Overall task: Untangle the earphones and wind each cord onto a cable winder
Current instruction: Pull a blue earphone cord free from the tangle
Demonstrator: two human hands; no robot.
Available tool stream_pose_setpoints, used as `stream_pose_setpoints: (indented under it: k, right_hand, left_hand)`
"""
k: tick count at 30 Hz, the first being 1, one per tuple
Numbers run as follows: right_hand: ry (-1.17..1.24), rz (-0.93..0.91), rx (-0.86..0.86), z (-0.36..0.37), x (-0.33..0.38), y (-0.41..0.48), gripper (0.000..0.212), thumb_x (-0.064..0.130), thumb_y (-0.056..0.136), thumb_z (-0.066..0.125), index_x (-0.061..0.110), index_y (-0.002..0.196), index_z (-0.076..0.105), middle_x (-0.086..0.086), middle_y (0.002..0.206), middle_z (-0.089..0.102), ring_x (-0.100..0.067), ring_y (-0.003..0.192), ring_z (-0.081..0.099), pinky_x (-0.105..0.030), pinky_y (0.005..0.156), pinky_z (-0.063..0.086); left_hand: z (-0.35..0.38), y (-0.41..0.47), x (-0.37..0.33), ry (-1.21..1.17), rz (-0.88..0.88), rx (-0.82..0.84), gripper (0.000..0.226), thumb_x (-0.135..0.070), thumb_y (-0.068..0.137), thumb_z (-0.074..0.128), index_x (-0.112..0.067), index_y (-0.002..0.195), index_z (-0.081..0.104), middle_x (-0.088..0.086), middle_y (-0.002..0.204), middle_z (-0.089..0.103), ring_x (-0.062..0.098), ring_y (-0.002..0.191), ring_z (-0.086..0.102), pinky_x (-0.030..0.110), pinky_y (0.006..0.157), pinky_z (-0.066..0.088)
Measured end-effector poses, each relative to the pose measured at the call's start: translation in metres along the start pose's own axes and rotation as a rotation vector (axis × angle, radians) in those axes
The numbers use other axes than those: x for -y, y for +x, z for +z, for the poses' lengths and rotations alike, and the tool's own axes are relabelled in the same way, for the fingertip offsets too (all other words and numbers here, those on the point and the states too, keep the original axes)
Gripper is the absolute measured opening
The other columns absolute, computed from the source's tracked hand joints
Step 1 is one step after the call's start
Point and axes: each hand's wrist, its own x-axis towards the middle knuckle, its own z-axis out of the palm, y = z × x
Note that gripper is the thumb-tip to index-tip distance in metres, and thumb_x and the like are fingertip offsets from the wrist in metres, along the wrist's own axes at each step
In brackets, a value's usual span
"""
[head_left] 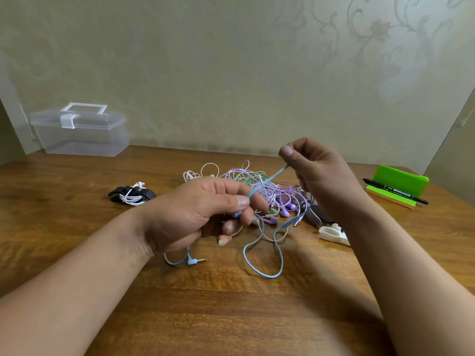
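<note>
A blue earphone cord runs taut between my two hands above the table. My left hand pinches its lower end between thumb and fingers; my right hand pinches the upper end. More blue cord loops on the table, ending in a blue jack plug. Behind the hands lies a tangle of purple, green and white earphones. A black cable winder with a white cord wound on it lies at the left. A white winder lies partly hidden by my right forearm.
A clear plastic box with a lid stands at the back left of the wooden table. A green holder and a black marker sit at the right on sticky notes. The wall runs close behind.
</note>
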Motion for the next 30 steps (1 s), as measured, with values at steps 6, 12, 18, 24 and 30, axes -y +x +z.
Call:
stream_pose_setpoints:
  k: [6, 12, 18, 24, 30]
  right_hand:
    - [-0.257, -0.054, 0.091, 0.021, -0.004, -0.009, 0.031, 0.042, 0.105, 0.056, 0.020, 0.089, 0.071, 0.010, 0.054, 0.048, -0.002, 0.050, 0.039, -0.023, 0.050, 0.032]
    - [-0.472, -0.196, 0.343, 0.055, 0.006, -0.027, 0.024, 0.033, 0.108, 0.054, 0.018, 0.091, 0.063, 0.004, 0.072, 0.061, -0.013, 0.068, 0.052, -0.037, 0.066, 0.044]
    - [-0.561, -0.190, 0.313, 0.046, 0.012, -0.025, 0.018, 0.030, 0.105, 0.059, 0.022, 0.090, 0.066, 0.007, 0.061, 0.052, -0.011, 0.058, 0.046, -0.026, 0.052, 0.031]
    - [-0.581, -0.099, 0.354, 0.053, 0.008, -0.026, 0.029, 0.032, 0.109, 0.048, 0.017, 0.086, 0.057, 0.000, 0.075, 0.063, -0.019, 0.072, 0.057, -0.044, 0.071, 0.049]
    - [-0.664, -0.260, 0.364, 0.050, 0.019, -0.029, 0.021, 0.031, 0.104, 0.055, 0.021, 0.087, 0.061, 0.006, 0.068, 0.059, -0.014, 0.065, 0.054, -0.041, 0.064, 0.047]
  left_hand:
    - [-0.010, 0.006, -0.005, -0.312, 0.217, -0.158, 0.036, -0.008, 0.093, 0.055, -0.004, 0.126, 0.068, 0.011, 0.111, 0.074, 0.007, 0.057, 0.048, 0.020, 0.050, 0.049]
    - [-0.008, 0.012, -0.001, -0.120, 0.213, -0.421, 0.036, -0.006, 0.104, 0.050, -0.008, 0.139, 0.060, 0.014, 0.108, 0.074, 0.008, 0.057, 0.056, 0.016, 0.043, 0.044]
    - [-0.010, 0.010, -0.002, 0.050, 0.229, -0.448, 0.039, -0.009, 0.105, 0.051, -0.019, 0.141, 0.058, 0.033, 0.100, 0.069, 0.011, 0.055, 0.057, 0.020, 0.051, 0.051]
    - [-0.013, 0.011, -0.001, 0.104, 0.242, -0.442, 0.051, -0.006, 0.106, 0.048, -0.026, 0.152, 0.046, 0.010, 0.115, 0.077, 0.011, 0.055, 0.055, 0.033, 0.061, 0.051]
    - [-0.014, 0.011, 0.009, 0.549, 0.207, -0.504, 0.052, -0.011, 0.108, 0.051, -0.033, 0.154, 0.044, -0.012, 0.100, 0.076, 0.016, 0.058, 0.056, 0.026, 0.058, 0.055]
